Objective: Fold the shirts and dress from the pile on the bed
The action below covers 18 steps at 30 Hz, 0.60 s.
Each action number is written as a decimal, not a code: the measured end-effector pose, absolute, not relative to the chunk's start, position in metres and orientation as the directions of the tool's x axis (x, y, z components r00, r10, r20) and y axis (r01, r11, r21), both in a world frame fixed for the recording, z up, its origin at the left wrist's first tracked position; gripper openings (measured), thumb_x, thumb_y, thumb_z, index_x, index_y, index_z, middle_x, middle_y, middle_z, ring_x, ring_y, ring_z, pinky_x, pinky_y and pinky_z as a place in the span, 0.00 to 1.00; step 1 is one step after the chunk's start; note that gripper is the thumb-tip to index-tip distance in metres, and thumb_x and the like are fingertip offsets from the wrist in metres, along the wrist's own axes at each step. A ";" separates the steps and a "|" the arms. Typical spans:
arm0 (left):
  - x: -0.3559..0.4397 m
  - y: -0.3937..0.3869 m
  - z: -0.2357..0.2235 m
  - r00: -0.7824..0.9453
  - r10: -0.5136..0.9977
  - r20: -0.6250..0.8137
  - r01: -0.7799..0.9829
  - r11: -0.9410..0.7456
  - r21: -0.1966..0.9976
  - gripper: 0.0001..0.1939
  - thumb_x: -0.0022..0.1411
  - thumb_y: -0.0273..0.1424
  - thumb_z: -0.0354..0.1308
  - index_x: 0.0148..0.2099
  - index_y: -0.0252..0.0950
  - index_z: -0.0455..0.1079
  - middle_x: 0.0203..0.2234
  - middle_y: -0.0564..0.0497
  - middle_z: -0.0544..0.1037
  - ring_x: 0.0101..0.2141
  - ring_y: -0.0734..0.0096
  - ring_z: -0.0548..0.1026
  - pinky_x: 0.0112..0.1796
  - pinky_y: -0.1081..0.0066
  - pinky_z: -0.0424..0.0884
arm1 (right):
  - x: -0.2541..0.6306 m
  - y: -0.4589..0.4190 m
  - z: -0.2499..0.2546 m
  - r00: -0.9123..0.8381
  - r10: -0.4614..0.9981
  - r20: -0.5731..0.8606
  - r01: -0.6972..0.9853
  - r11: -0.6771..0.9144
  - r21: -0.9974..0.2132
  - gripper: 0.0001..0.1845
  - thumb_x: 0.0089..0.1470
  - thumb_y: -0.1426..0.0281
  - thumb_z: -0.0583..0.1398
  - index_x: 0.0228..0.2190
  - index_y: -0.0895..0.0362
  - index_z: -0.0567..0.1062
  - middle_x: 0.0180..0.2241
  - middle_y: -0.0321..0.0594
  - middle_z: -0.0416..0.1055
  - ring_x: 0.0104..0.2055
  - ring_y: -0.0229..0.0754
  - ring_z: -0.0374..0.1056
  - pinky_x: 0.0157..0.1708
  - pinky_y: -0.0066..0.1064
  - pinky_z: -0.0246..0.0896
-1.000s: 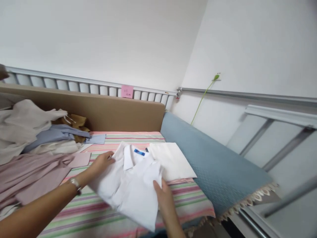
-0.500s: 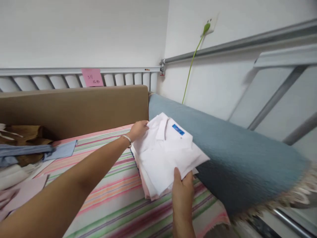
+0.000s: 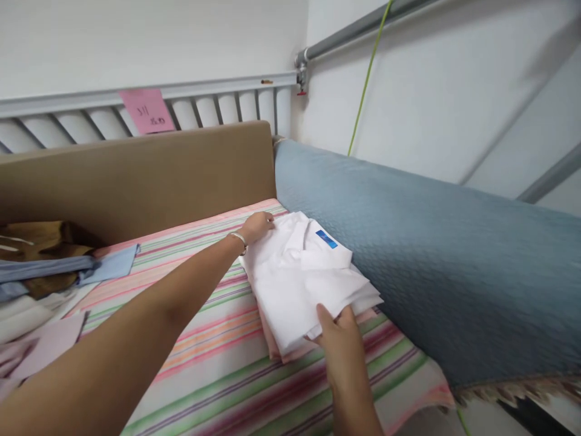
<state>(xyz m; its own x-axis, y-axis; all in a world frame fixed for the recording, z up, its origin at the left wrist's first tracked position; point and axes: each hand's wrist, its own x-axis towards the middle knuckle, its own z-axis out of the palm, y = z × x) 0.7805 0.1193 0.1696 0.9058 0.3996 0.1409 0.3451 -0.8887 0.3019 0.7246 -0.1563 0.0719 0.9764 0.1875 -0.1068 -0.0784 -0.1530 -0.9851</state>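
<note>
A folded white shirt [image 3: 295,275] with a blue label inside its collar lies on top of other folded clothes. Pink fabric [image 3: 272,339] shows beneath its lower left edge. My left hand [image 3: 257,227], a bracelet at its wrist, has its fingers closed on the shirt's upper left corner by the collar. At the lower right edge, my right hand [image 3: 340,339] pinches the shirt, thumb on top and the other fingers underneath. The stack rests on a striped sheet [image 3: 218,351] close to the blue sofa side.
A blue quilted cover [image 3: 408,254] drapes the sofa's right side, and a brown backrest [image 3: 181,175] runs along the back. Loose garments [image 3: 40,290] lie at the far left. A pink note [image 3: 147,112] hangs on the white radiator [image 3: 227,109]. A green cord [image 3: 370,72] crosses the wall.
Both hands have carried the white shirt right onto the folded clothes beside the blue cover. Over the last half second it has settled flatter there. The view has swung right and down.
</note>
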 end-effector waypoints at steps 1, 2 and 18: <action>0.778 0.119 0.166 0.901 0.411 0.138 0.359 -0.886 0.295 0.11 0.57 0.30 0.57 0.42 0.33 0.73 0.38 0.45 0.78 0.38 0.64 0.73 0.40 0.71 0.65 | 0.724 -0.155 0.070 0.977 0.179 -0.116 -0.084 -0.178 -0.980 0.27 0.44 0.59 0.57 0.47 0.57 0.70 0.38 0.43 0.76 0.39 0.48 0.71 0.39 0.37 0.66; 0.776 0.118 0.161 0.896 0.424 0.134 0.374 -0.881 0.289 0.11 0.57 0.29 0.57 0.42 0.32 0.73 0.37 0.45 0.78 0.38 0.64 0.73 0.40 0.71 0.65 | 0.724 -0.155 0.069 0.977 0.172 -0.127 -0.090 -0.207 -0.974 0.27 0.43 0.60 0.57 0.46 0.57 0.70 0.36 0.43 0.76 0.38 0.48 0.71 0.38 0.37 0.66; 0.749 -0.004 0.110 0.994 0.075 0.083 0.062 -0.986 0.153 0.30 0.66 0.50 0.37 0.65 0.45 0.50 0.65 0.44 0.48 0.63 0.41 0.43 0.55 0.34 0.41 | 0.716 -0.151 0.084 0.899 0.238 -0.367 -0.309 -0.247 -0.918 0.23 0.41 0.67 0.58 0.43 0.57 0.69 0.39 0.47 0.73 0.30 0.45 0.70 0.20 0.35 0.67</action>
